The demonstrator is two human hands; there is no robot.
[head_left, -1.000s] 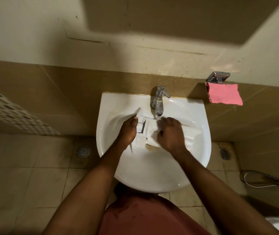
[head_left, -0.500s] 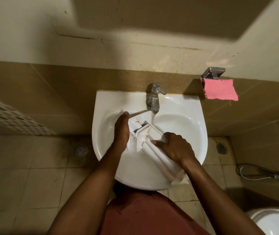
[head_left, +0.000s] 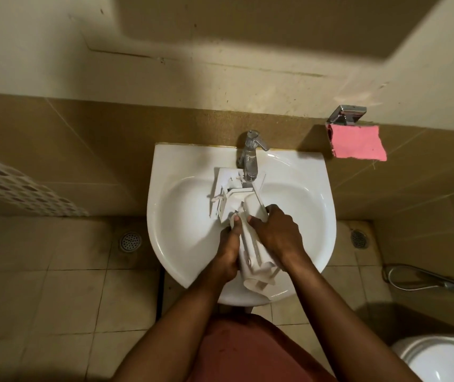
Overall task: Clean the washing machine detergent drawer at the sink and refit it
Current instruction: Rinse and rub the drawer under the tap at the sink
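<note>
The white plastic detergent drawer (head_left: 250, 244) lies lengthwise in the white sink (head_left: 181, 221), its compartment end under the chrome tap (head_left: 250, 158) and its front panel over the sink's near rim. My left hand (head_left: 228, 252) grips the drawer's left side, thumb on top. My right hand (head_left: 278, 232) holds its right side with fingers curled over the edge. Whether water runs from the tap is unclear.
A pink cloth (head_left: 358, 143) hangs from a chrome holder on the tiled wall at the right. A toilet rim (head_left: 446, 359) shows at the bottom right, a hose (head_left: 424, 279) beside it. Floor drains (head_left: 130, 241) sit on both sides of the sink.
The drawer has turned from crosswise to lengthwise, front panel toward me. My left hand slid from its far end down to its left side; my right hand shifted to the right side.
</note>
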